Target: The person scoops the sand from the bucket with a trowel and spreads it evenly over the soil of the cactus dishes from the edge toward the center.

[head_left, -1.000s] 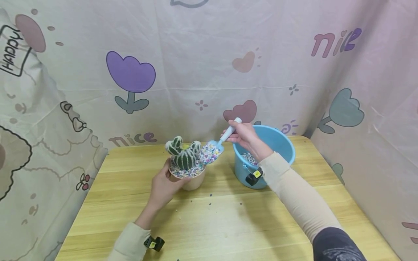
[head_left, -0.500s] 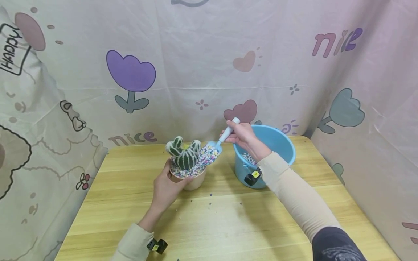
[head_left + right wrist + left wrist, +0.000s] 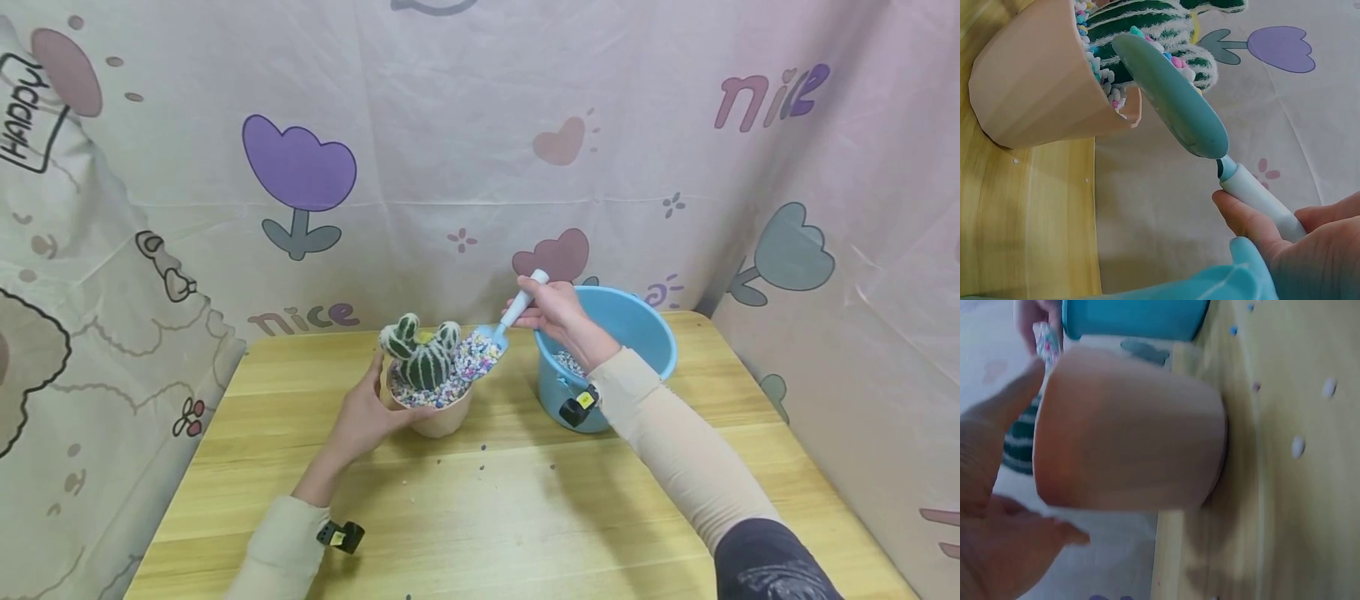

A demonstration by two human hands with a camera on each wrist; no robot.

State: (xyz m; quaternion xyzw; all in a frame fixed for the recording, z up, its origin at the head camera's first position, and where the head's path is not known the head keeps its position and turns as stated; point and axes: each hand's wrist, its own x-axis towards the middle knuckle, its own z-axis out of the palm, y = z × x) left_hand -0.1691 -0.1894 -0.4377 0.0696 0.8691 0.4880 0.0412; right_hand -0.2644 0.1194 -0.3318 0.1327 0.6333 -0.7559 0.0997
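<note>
A striped cactus (image 3: 425,364) sits among colourful pebbles (image 3: 420,395) in a beige flowerpot (image 3: 442,422). My left hand (image 3: 367,421) is at the pot's left side, its thumb along the front rim. In the left wrist view, a gap shows between the fingers (image 3: 1063,532) and the pot wall. My right hand (image 3: 558,310) grips the white handle of a small blue shovel (image 3: 1179,103) between thumb and fingers. Its blade, heaped with coloured pebbles (image 3: 478,354), tilts down over the pot's right rim, close beside the cactus.
A light-blue bucket (image 3: 637,333) with pebbles inside stands to the right, under my right forearm. Several loose pebbles lie on the wooden table (image 3: 487,533) in front of the pot. A printed cloth (image 3: 420,150) hangs behind the table.
My left hand has loosened and shifted slightly left from the pot's rim. The shovel has moved a little left and tipped its blade over the rim.
</note>
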